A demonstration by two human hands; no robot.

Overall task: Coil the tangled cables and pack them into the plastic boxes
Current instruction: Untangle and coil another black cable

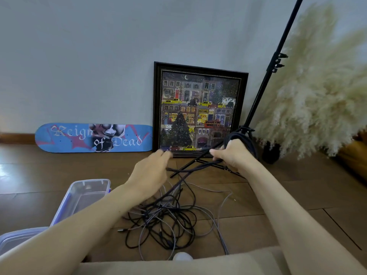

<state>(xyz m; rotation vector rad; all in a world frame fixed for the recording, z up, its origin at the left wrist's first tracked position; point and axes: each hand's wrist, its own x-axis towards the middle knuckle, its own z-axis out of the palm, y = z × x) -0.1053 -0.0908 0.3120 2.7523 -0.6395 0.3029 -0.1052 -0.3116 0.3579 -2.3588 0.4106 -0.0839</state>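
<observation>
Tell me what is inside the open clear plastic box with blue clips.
The clear plastic box shows only its bare bottom through the open top; no cable lies in the visible part. Its near end is covered by the left forearm, so that part cannot be checked.

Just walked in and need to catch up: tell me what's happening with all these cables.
A person is coiling cable. The right hand grips a black cable coil, and a strand runs from it to the left hand, whose grip is blurred. Most cables lie in a tangled pile on the floor. A clear plastic box sits open on the left with no cable in it, so packing has not begun.
</observation>
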